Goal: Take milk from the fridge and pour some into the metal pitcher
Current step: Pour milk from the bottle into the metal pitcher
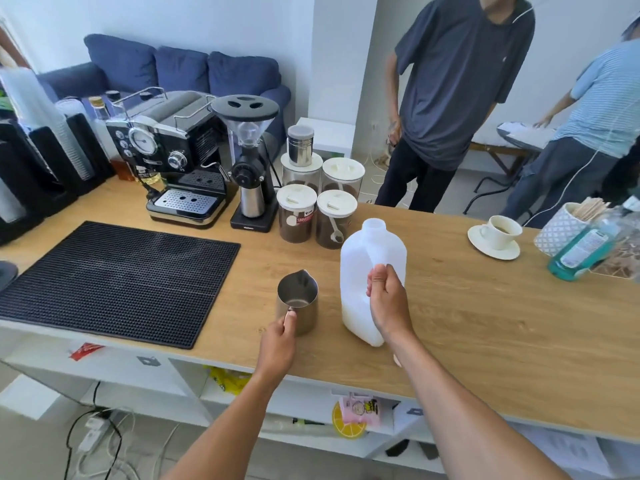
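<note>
A translucent white milk jug (363, 268) stands upright on the wooden counter (467, 306), its cap off and milk showing in its lower part. My right hand (386, 299) grips the jug's handle. To its left sits the small metal pitcher (298, 299), spout pointing away from me, a little liquid visible at the bottom. My left hand (278, 344) holds the pitcher's handle near the counter's front edge. The fridge is out of view.
A black ribbed mat (114, 278) covers the counter's left. Behind stand an espresso machine (173, 161), a grinder (249, 161) and several coffee jars (311, 209). A cup on a saucer (495, 237), a stick holder and a blue bottle (581, 251) are at right. Two people stand beyond the counter.
</note>
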A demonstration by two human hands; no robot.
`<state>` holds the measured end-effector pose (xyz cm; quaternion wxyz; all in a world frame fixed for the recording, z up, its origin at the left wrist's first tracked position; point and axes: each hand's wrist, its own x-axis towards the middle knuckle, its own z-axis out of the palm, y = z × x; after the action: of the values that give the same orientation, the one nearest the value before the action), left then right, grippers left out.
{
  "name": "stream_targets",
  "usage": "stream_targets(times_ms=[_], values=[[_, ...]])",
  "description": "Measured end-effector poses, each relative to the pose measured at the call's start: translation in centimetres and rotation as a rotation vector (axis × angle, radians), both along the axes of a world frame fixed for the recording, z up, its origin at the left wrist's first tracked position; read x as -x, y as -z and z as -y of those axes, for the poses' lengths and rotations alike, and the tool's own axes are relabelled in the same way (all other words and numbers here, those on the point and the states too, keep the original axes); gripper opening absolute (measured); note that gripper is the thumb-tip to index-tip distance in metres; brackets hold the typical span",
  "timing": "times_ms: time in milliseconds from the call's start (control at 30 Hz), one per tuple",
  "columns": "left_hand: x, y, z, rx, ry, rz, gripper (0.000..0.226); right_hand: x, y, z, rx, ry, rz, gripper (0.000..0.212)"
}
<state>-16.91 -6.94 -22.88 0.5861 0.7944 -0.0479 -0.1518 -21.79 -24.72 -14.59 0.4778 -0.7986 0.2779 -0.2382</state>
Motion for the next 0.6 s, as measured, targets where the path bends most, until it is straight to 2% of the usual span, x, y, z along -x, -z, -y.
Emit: stream_targets(times_ms=[167, 433, 600], values=[[-1.4, 0.7, -0.7, 0.025, 0.026, 0.021, 0.045, -0.8, -1.9, 1.3, 0.061, 0.005, 0.010, 0.044], [-2.0, 1.2, -1.0, 0.073, 0.070, 0.049, 0.045, -1.2, -4.7, 2.5, 0.259, -0.296, -0.168, 0.046], [-2.3, 1.6, -1.1, 0.097, 0.081, 0.039, 0.048, -0.8, -5.1, 1.7, 0.399, -0.379, -0.267, 0.049]])
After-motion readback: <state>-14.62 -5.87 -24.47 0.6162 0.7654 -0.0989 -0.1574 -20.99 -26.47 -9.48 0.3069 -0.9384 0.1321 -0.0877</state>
